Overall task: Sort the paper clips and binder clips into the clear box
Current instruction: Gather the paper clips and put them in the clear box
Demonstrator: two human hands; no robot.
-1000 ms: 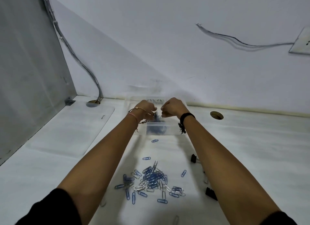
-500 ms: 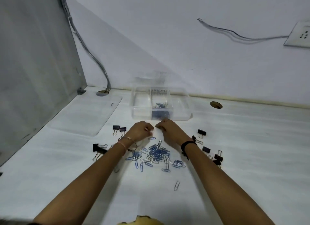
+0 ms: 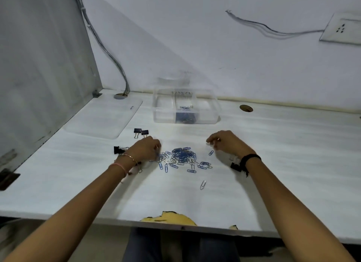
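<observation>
Your left hand and right hand, fingers curled, nothing visibly held, flank the paper clips to gather them for the clear box.

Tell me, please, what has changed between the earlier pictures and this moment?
Both hands have drawn back from over the clear box to the desk. The left hand now touches the left edge of the paper clip pile; the right hand hovers to its right, apart from the left. I cannot tell whether either grip holds a clip. The box, pile and binder clips stayed put.
</observation>
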